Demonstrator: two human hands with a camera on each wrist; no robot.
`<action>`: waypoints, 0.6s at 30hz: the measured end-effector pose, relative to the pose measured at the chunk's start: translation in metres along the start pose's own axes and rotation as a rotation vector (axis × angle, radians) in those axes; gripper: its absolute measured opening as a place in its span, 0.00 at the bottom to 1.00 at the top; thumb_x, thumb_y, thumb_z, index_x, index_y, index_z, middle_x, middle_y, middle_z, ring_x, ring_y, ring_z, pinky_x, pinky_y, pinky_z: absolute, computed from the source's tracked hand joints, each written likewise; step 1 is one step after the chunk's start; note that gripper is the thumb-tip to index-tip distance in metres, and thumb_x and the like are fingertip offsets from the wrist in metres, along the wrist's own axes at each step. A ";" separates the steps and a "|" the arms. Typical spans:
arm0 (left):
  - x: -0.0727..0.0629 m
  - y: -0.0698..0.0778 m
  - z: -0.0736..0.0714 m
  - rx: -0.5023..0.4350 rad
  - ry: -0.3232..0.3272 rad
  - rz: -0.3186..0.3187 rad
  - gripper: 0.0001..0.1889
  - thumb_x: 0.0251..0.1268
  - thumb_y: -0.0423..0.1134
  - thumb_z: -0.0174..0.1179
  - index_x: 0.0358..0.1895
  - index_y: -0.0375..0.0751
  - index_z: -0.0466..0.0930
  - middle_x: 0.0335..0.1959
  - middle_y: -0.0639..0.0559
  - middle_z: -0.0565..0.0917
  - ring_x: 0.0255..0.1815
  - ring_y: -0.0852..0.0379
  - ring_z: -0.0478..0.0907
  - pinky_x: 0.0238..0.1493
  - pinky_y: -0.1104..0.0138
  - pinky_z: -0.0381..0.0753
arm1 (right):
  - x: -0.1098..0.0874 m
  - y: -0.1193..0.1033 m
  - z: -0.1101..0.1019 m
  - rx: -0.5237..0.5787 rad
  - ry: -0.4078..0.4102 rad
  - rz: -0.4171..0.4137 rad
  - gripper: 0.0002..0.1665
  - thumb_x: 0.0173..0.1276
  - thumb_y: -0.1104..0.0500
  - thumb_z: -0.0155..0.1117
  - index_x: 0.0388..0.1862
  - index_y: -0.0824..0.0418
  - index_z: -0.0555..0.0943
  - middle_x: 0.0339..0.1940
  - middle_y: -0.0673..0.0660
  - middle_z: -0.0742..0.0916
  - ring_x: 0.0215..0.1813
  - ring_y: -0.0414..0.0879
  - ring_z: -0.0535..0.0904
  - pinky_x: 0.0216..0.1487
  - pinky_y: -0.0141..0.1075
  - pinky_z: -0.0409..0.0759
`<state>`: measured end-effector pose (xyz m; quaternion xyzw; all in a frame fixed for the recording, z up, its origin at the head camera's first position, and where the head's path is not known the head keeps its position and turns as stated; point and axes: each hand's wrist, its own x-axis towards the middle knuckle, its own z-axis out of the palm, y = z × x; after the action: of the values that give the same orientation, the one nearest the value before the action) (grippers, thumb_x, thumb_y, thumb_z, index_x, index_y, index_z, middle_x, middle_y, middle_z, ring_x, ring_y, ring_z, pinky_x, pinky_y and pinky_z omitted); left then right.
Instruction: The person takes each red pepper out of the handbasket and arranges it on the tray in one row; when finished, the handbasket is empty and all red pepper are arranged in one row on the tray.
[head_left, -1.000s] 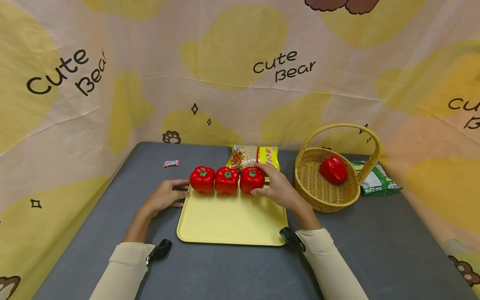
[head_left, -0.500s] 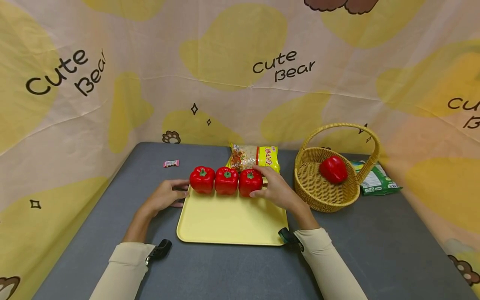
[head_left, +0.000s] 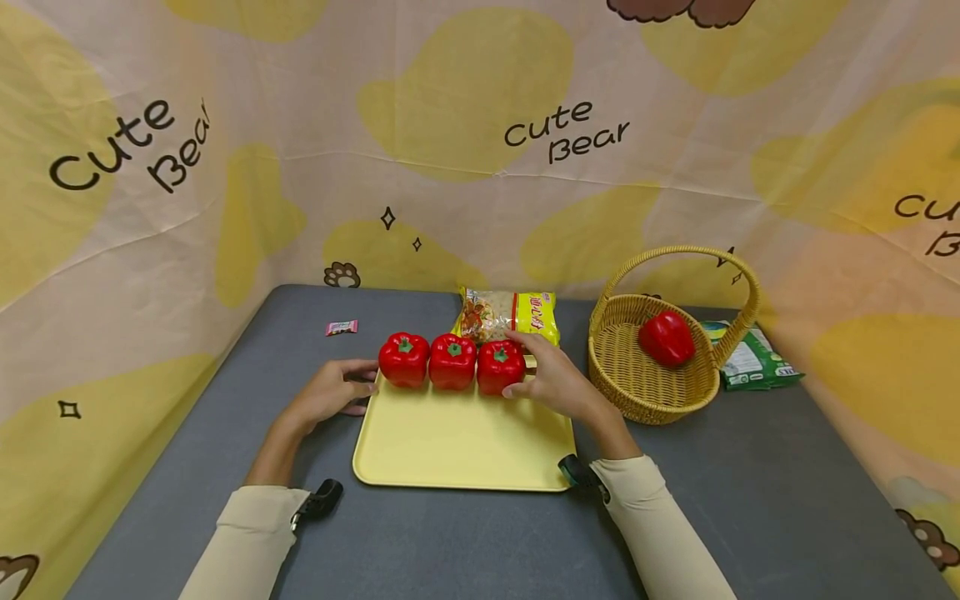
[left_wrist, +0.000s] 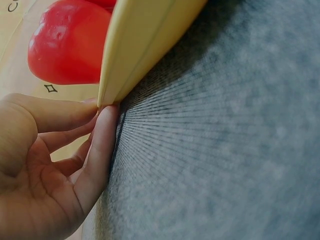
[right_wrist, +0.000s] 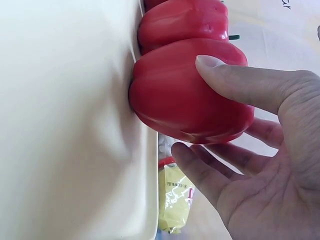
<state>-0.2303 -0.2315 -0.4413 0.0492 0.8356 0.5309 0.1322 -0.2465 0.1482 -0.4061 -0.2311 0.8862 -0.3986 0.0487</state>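
Three red bell peppers stand in a row along the far edge of a yellow tray (head_left: 461, 442), green stems up: a left pepper (head_left: 404, 360), a middle pepper (head_left: 452, 362) and a right pepper (head_left: 501, 367). The right hand (head_left: 555, 375) holds the right pepper. In the right wrist view its thumb lies on that pepper's side (right_wrist: 185, 95), with the other fingers around the far side. At the tray's far left corner, the left hand (head_left: 330, 393) pinches the rim. The left wrist view shows thumb and a finger meeting at the tray's edge (left_wrist: 112, 65).
A wicker basket (head_left: 622, 387) with a tall handle stands to the right, and another red bell pepper (head_left: 667, 339) lies in it. Beside it is a green packet (head_left: 757, 364). Behind the tray lies a yellow food bag (head_left: 491, 312); a small pink-wrapped candy (head_left: 342, 327) sits at left.
The right hand has shifted slightly left with the right pepper, bringing it closer to the middle one. Over the last half second almost nothing moves; the left hand stays at the tray's rim.
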 end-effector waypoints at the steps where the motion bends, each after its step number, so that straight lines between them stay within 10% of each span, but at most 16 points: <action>1: 0.000 0.000 0.000 0.000 0.000 0.000 0.28 0.76 0.32 0.58 0.75 0.28 0.70 0.68 0.29 0.77 0.56 0.47 0.84 0.46 0.62 0.92 | 0.000 0.000 0.000 0.008 -0.001 -0.001 0.55 0.60 0.63 0.83 0.84 0.59 0.65 0.81 0.62 0.72 0.77 0.62 0.71 0.71 0.58 0.78; 18: 0.001 -0.001 0.000 -0.005 -0.003 0.006 0.28 0.76 0.31 0.58 0.75 0.27 0.70 0.70 0.28 0.76 0.58 0.46 0.84 0.46 0.61 0.92 | 0.001 0.004 -0.001 0.016 0.012 0.021 0.53 0.61 0.61 0.83 0.83 0.57 0.67 0.79 0.61 0.73 0.76 0.61 0.73 0.70 0.57 0.79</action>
<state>-0.2312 -0.2316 -0.4427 0.0521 0.8339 0.5334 0.1321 -0.2493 0.1511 -0.4083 -0.2189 0.8856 -0.4066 0.0493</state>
